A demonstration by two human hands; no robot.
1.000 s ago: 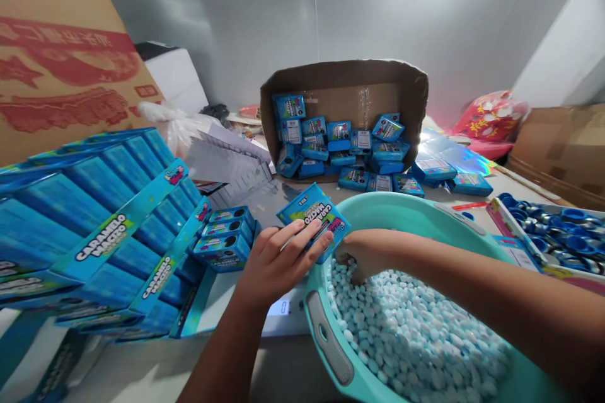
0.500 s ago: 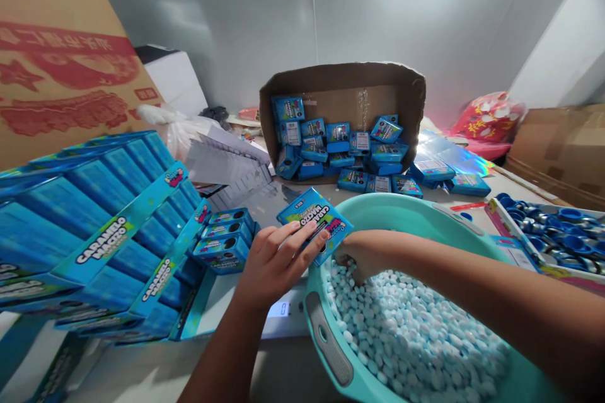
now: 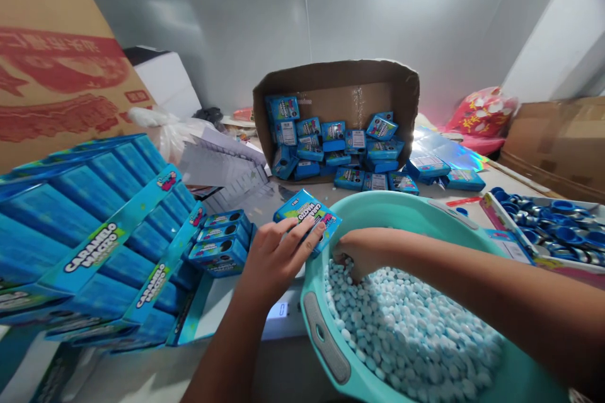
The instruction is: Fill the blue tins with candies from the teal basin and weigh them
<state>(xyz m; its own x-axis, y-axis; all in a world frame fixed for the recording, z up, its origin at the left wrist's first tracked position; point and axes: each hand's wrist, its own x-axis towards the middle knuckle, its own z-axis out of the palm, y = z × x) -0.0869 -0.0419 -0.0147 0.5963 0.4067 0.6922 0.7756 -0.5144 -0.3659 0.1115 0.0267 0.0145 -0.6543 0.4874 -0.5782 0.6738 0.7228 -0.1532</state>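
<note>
Head view: the printed carton [image 3: 57, 0] runs out of frame at the left. Just as cut off, the turquoise basin [image 3: 373, 213] loses its near side to the bottom edge, and the stacked blue trays [image 3: 104, 239] lose their left end. The right hand [image 3: 362, 255] reaches into the basin; its fingertips are partly buried, so whether they are spread or pinching anything cannot be told. The left hand [image 3: 278, 258] grips the blue box [image 3: 306, 206] just beside the basin's left rim, fingers across the printed face, thumb out of sight; the hand and box hide much of the scale [image 3: 289, 329]. Pale blue pellets [image 3: 416, 327] blur together toward the basin's near side. Compared with a second ago, the right hand stays among the pellets, while the box leans flatter and sits slightly lower.
</note>
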